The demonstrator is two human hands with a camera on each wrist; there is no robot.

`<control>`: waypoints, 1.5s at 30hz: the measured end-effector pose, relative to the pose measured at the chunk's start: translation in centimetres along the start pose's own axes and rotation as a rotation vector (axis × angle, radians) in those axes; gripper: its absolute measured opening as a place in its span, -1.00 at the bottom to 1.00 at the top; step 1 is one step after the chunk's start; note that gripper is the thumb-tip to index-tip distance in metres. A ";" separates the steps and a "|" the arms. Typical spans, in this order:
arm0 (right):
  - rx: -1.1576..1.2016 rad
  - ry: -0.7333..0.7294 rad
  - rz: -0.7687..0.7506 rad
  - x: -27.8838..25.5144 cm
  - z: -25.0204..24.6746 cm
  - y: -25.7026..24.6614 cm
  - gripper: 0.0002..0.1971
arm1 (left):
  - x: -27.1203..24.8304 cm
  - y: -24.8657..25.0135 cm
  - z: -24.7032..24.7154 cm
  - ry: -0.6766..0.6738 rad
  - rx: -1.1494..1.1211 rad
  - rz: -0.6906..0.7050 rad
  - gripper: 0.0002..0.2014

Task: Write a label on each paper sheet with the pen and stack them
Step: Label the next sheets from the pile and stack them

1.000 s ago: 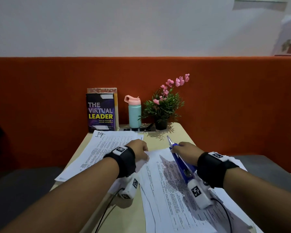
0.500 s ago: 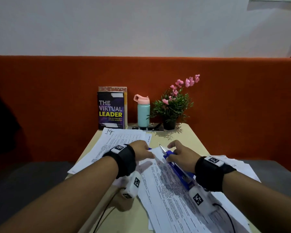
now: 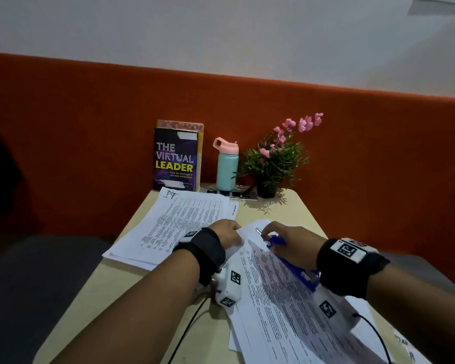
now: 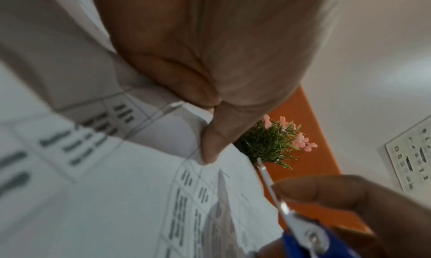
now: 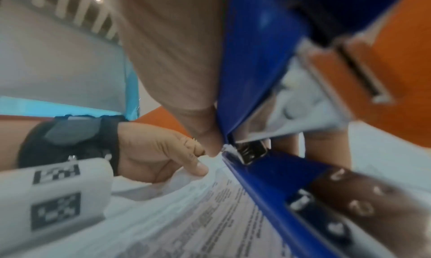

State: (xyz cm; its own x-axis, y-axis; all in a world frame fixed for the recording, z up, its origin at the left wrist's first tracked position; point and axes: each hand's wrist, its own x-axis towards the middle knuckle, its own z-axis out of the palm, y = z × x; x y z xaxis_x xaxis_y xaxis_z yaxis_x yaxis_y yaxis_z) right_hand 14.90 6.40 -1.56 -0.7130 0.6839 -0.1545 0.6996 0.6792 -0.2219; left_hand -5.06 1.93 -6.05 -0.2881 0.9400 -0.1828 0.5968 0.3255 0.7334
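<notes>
A printed paper sheet (image 3: 273, 298) lies on top of a loose pile at the table's near right. My left hand (image 3: 227, 233) pinches the sheet's far corner between thumb (image 4: 210, 147) and fingers, and the corner (image 4: 182, 133) is raised off the pile. My right hand (image 3: 286, 243) grips a blue pen (image 3: 275, 240) with a silver tip that points away from me, just right of that corner. The two hands nearly touch. To the left lies a stack of sheets (image 3: 184, 219) with a handwritten label (image 3: 170, 194) at its top corner.
At the back of the beige table (image 3: 286, 211) stand a book (image 3: 175, 158), a teal bottle with a pink lid (image 3: 227, 164) and a potted plant with pink flowers (image 3: 273, 158). An orange padded wall (image 3: 378, 153) runs behind. A cable (image 3: 184, 334) trails from my left wrist.
My right hand has brought the pen left and lower, close to my left hand. My left hand has taken hold of the top sheet's corner and raised it.
</notes>
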 end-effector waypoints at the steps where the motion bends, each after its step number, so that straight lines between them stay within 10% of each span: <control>1: -0.028 -0.030 -0.004 -0.1 0.1 -0.1 -0.73 | 0.1 0.0 0.1 -0.015 -0.025 0.003 -0.71; 22: -0.100 0.036 -0.084 0.3 2.5 -0.2 -0.59 | 0.7 0.6 -0.7 -0.105 0.283 0.020 -0.60; 45: -0.246 0.095 -0.063 2.3 3.1 -2.8 -0.45 | 1.4 -0.9 -0.8 -0.080 0.025 0.007 -0.85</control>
State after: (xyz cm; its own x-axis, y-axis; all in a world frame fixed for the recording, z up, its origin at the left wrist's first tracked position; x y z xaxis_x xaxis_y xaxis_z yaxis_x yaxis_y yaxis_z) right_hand 11.17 5.27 -4.26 -0.7562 0.6521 -0.0543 0.6524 0.7577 0.0141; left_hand -6.60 2.86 -6.38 -0.2231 0.9472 -0.2303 0.6172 0.3201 0.7187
